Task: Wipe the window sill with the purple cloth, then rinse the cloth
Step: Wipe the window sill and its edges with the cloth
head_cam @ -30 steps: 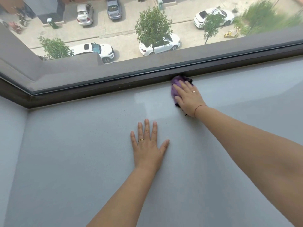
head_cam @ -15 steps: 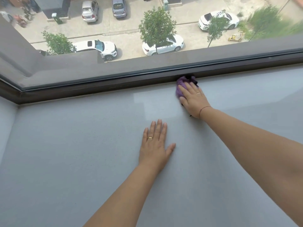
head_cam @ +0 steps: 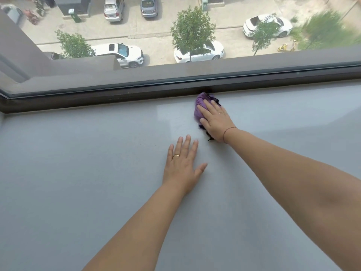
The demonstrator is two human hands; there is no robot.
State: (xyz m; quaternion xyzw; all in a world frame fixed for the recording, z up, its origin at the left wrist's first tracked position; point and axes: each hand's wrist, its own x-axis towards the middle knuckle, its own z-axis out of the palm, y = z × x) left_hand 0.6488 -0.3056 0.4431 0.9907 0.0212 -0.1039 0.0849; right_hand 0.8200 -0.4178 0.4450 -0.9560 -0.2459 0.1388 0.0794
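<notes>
A wide pale grey window sill point(head_cam: 78, 173) fills the lower view. The purple cloth point(head_cam: 199, 106) lies bunched on it at the far edge, right against the dark window frame point(head_cam: 117, 95). My right hand point(head_cam: 215, 121) presses flat on top of the cloth, covering most of it; purple shows past the fingertips and a dark edge sticks out near the wrist. My left hand point(head_cam: 182, 165) rests palm down on the bare sill, fingers spread, a little nearer to me and to the left of the cloth.
The glass pane point(head_cam: 175, 36) rises behind the frame, with a street, parked cars and trees far below. A side wall point(head_cam: 1, 122) meets the sill at the far left corner.
My right hand has slid the cloth a little back from the frame toward me. My left hand stays planted on the sill. The view has shifted slightly.
</notes>
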